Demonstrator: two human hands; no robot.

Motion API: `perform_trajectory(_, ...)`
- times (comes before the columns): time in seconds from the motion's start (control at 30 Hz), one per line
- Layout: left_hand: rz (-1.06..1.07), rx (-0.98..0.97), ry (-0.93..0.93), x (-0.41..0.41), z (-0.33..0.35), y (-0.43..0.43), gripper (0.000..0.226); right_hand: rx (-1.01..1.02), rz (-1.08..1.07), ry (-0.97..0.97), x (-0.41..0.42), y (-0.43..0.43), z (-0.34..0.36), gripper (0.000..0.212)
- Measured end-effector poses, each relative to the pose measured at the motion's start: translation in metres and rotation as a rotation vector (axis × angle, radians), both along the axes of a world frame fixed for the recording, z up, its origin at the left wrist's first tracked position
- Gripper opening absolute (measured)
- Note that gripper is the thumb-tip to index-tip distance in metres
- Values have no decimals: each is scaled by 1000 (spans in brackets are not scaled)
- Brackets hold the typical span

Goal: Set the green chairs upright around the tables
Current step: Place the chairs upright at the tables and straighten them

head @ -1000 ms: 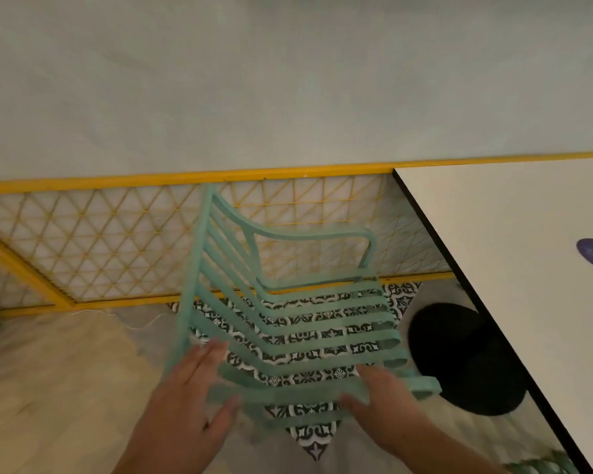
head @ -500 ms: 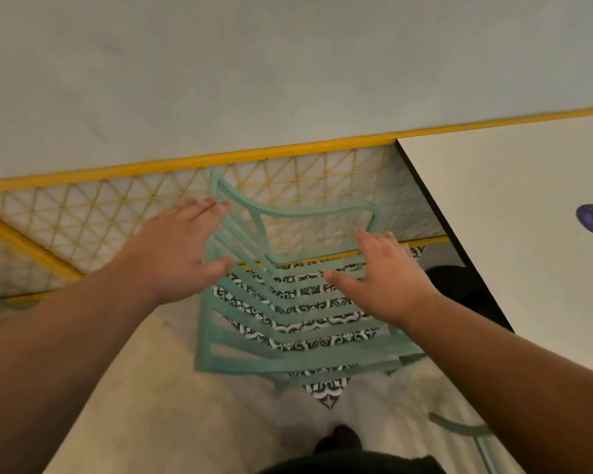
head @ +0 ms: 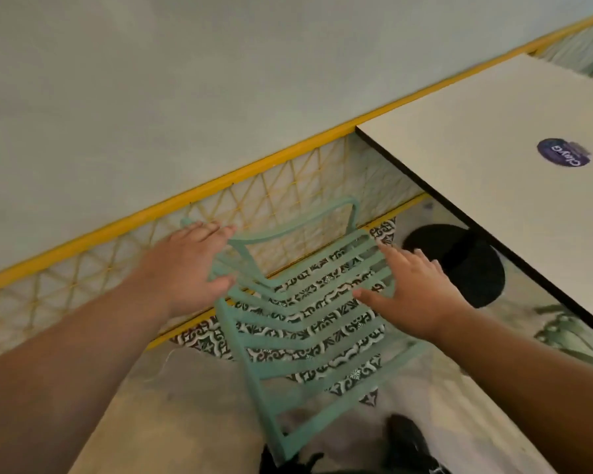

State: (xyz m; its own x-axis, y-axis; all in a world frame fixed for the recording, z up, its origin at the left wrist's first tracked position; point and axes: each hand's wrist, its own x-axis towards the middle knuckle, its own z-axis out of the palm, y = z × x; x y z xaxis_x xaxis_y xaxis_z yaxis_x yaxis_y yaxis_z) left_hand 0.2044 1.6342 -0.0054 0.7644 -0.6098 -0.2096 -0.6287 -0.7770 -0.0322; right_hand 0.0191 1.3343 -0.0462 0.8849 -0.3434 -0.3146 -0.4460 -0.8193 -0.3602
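Observation:
A mint-green slatted chair (head: 308, 340) stands on the floor beside the yellow lattice fence, its back on the left and its seat toward the white table (head: 486, 131). My left hand (head: 185, 265) hovers over the top of the chair's back, fingers spread and holding nothing. Spread the same way and just as empty, my right hand (head: 415, 292) is over the far right part of the seat. Whether either palm touches the slats I cannot tell. Part of a second green chair (head: 569, 340) shows under the table's near edge.
The yellow lattice fence (head: 117, 265) runs diagonally behind the chair, below a pale wall. The table's black round base (head: 459, 265) sits right of the chair. A purple sticker (head: 563, 152) lies on the tabletop. My dark shoes (head: 408, 443) show at the bottom.
Both hands left the chair's near edge and reached forward over its back and seat. The chair now sits closer to the fence, and my view has tilted.

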Motion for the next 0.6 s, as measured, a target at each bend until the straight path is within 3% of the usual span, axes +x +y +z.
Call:
perform_trajectory(0.2, -157, -10, 45, 35, -1, 34, 86, 28, -198, 25, -24, 85, 6, 109)
perform_trajectory(0.6, -357, 17, 86, 63, -18, 41, 86, 56, -395, 83, -52, 156, 5, 109)
